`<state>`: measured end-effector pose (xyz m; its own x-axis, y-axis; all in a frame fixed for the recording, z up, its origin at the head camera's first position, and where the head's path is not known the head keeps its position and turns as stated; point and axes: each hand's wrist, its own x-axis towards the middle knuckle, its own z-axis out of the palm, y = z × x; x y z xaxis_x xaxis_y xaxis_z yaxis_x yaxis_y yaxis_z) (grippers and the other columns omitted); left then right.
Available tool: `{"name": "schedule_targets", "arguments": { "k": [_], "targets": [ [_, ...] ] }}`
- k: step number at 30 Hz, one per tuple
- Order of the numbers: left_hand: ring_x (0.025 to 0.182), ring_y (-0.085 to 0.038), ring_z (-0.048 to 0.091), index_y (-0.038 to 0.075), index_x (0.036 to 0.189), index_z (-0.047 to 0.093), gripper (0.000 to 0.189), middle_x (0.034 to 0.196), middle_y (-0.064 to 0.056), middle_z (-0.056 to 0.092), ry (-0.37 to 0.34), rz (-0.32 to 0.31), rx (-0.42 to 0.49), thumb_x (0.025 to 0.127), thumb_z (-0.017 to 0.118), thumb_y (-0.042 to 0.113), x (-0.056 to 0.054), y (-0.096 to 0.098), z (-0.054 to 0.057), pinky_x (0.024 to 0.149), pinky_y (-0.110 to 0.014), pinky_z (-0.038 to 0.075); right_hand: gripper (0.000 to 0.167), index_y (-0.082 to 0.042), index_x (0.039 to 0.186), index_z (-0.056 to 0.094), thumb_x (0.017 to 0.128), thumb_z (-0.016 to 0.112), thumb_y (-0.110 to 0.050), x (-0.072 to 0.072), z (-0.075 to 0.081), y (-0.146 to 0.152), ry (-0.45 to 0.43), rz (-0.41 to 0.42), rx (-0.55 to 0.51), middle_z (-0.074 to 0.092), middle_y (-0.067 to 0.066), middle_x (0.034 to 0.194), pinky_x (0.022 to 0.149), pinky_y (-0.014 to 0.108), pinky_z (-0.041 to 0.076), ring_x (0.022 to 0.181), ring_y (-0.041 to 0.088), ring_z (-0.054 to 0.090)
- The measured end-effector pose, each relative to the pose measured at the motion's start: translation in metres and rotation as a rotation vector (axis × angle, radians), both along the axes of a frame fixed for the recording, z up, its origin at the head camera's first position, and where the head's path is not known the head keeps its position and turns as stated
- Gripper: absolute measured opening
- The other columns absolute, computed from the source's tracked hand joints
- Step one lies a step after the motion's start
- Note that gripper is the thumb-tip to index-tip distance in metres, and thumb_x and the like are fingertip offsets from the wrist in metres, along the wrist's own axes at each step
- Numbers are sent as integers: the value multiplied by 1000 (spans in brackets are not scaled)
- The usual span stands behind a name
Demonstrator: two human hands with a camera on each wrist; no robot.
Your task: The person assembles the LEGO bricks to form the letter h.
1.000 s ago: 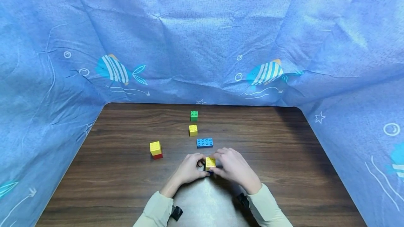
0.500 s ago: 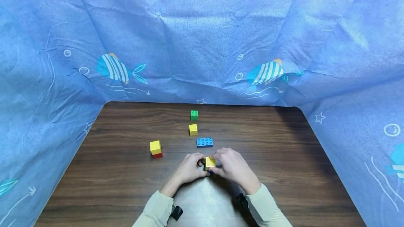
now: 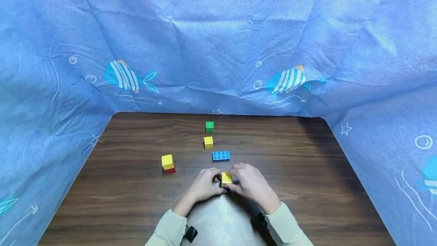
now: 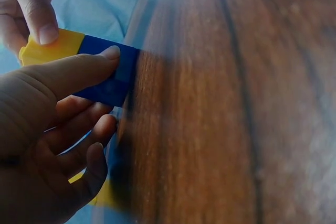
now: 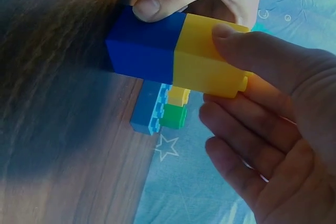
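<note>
Near the front of the table, a yellow building brick (image 3: 227, 179) sits directly on a dark blue brick (image 5: 140, 48), forming a two-brick stack. The left hand (image 3: 205, 183) pinches the blue brick low down, its thumb on the near face in the left wrist view. From the other side, the right hand (image 3: 250, 185) grips the yellow brick between thumb and fingertips. In the right wrist view the yellow and blue faces lie flush, with the yellow brick's studs pointing away from the blue one. From the head, the blue brick is mostly hidden.
Beyond the hands, a light blue long brick (image 3: 220, 156), a yellow brick (image 3: 208, 142) and a green brick (image 3: 209, 126) stand in a rough line. To the left is a yellow brick (image 3: 167, 161) on a red brick (image 3: 169, 171). Blue fish-print cloth (image 3: 211, 48) surrounds the table.
</note>
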<state>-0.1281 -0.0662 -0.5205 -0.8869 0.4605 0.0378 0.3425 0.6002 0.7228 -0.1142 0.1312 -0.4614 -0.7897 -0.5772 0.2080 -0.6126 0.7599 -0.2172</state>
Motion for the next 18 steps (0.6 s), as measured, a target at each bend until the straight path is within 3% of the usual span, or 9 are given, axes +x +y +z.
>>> {"name": "schedule_targets", "arguments": {
  "k": [9,18],
  "targets": [
    [77,-9,55,13,95,70,29,86,3,63,-15,-6,-11,77,88,26,2,1,2,69,-22,44,29,-11,104,77,82,86,-28,3,2,0,-80,-28,-16,72,-1,95,70,32,55,84,14,66],
    [77,-10,54,12,96,69,31,87,3,63,10,-11,-48,77,88,28,3,1,4,69,-24,45,31,-9,109,76,83,85,-24,3,-3,0,-131,-21,-104,72,-1,97,74,31,56,87,13,66]
  ]
}}
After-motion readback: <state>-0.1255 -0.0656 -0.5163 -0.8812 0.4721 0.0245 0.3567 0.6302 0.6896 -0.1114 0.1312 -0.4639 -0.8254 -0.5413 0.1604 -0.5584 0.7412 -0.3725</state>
